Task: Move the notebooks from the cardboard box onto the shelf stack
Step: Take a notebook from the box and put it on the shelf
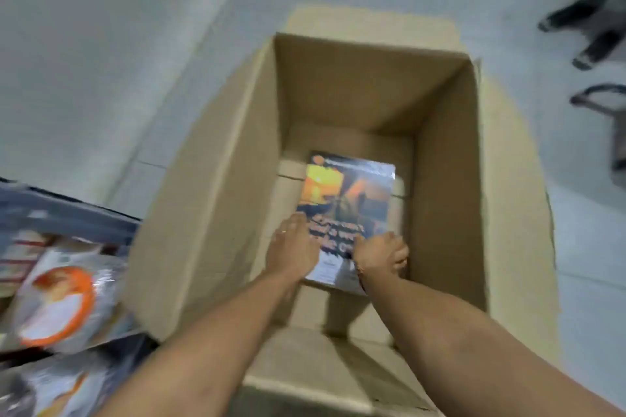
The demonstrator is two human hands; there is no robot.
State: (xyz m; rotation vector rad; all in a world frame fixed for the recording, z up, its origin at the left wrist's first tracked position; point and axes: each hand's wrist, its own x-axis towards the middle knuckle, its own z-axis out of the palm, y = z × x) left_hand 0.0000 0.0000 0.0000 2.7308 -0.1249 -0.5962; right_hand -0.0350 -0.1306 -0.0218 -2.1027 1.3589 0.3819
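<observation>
Where it lies: the notebook pack (pixel 349 210) lies flat on the floor of the cardboard box (pixel 216 213), nearer the right wall, with bare cardboard beyond it.
Wrap: glossy film covers it, so I judge it slippery under the fingers.
Weight and stiffness: probably a stiff, fairly heavy slab if several notebooks are bundled; it should lift as one piece without sagging.
Where to hold: both side edges near the bottom, fingers hooked underneath.
Left hand (pixel 293 252): grip open, fingers flat along the pack's left edge.
Right hand (pixel 381 254): fingers curled at the lower right corner; whether they have closed on it I cannot tell.
Long axis: runs away from the person, top edge toward the far wall.
Cover: faces up, print upright to the viewer.
</observation>
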